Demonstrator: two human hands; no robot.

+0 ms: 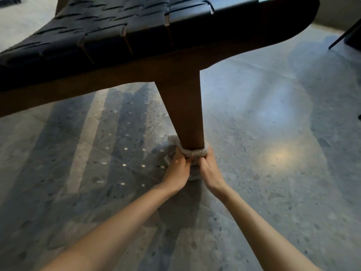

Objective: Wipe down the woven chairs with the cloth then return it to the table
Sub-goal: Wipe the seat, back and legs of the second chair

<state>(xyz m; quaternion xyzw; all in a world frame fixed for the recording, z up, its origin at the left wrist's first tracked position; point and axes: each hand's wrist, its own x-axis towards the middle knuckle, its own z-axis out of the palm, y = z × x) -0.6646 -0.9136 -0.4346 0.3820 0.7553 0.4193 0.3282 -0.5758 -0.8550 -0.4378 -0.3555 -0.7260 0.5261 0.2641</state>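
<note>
Both hands work low at the foot of the tapered brown wooden chair leg (182, 112). A pale grey-white terry cloth (193, 152) wraps around the leg's bottom end, just above the speckled grey terrazzo floor (273, 182). The left hand (176, 173) grips the cloth on its left side, fingers curled into the fabric. The right hand (211, 174) grips it on the right, fingers likewise curled tight. The two hands nearly touch. Above, the black woven strap seat (117, 26) sits on a dark wooden frame.
</note>
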